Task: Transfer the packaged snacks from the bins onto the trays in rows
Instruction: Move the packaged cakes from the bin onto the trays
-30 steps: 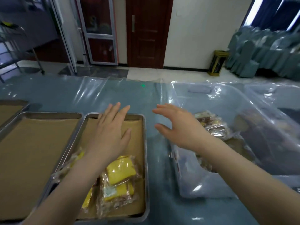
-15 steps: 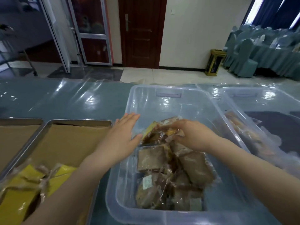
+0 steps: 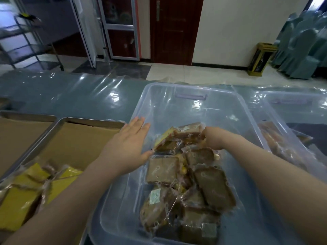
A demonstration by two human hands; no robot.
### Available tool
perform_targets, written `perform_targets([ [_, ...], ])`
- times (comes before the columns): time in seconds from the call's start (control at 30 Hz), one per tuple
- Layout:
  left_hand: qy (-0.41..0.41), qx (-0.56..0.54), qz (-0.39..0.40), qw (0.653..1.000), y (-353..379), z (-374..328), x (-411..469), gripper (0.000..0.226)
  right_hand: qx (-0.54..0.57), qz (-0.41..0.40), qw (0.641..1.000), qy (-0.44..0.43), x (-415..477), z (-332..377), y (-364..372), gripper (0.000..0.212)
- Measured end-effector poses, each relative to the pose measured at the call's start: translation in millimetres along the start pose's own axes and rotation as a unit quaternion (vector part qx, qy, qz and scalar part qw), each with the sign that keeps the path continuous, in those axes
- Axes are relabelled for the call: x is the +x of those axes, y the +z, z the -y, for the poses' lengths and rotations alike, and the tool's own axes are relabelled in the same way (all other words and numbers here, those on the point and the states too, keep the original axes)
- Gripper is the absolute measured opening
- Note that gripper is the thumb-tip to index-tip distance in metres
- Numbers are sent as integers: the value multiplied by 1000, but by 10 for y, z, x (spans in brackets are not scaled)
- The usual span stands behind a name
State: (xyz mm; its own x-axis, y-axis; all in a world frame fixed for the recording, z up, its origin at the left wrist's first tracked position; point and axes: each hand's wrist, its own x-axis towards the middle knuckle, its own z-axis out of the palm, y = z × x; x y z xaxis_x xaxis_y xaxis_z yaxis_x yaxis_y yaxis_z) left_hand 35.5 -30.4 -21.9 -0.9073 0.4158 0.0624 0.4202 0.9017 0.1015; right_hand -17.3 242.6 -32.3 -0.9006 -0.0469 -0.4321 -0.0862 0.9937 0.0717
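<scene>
A clear plastic bin (image 3: 177, 96) in front of me holds several brown packaged snacks (image 3: 210, 183). My right hand (image 3: 215, 139) is inside the bin with its fingers curled on a brown snack pack (image 3: 190, 131) at the top of the pile. My left hand (image 3: 128, 147) is flat with straight fingers over the bin's left rim, its thumb near a yellow-edged pack (image 3: 164, 138). To the left a metal tray (image 3: 85, 121) lined with brown paper carries yellow snack packs (image 3: 19, 200) at its near end.
A second clear bin (image 3: 292, 110) with more packs stands to the right. Another lined tray (image 3: 21, 128) lies at the far left. The table is covered with shiny plastic film (image 3: 79, 96). Beyond it are a door, a bin and covered chairs.
My view has swung right from the tray to the bin. My right hand went down into the bin and closed on a pack; my left hand moved from the tray to the bin's left rim.
</scene>
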Motion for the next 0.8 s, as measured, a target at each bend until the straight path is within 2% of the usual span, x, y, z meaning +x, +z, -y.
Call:
perform_targets([
  [0.07,1,11,0,1000,-12,-5,-3,80,8,20,999,-25,-20,14,-12,28],
  [0.23,-13,108,28,994,-73,-108,-1,79,56,59,996,-47,-93,-18,-64,38],
  [0.3,-44,150,48,987,-98,-238,85,77,40,48,997,-40,-88,-44,-33,25],
  [0.37,-66,133,62,987,-122,-416,253,67,44,26,998,-30,-105,-62,-13,21],
  [0.47,-12,103,77,992,-20,-662,617,48,55,5,998,-18,-102,-89,-10,41],
  [0.57,37,71,142,987,245,-763,982,51,51,8,998,-26,-70,-59,17,45],
  [0.73,-37,4,252,967,766,-580,1162,55,78,-1,997,12,-33,-119,65,41],
  [0.8,-44,9,266,963,905,-524,1140,59,72,-7,997,31,-1,-171,49,26],
])
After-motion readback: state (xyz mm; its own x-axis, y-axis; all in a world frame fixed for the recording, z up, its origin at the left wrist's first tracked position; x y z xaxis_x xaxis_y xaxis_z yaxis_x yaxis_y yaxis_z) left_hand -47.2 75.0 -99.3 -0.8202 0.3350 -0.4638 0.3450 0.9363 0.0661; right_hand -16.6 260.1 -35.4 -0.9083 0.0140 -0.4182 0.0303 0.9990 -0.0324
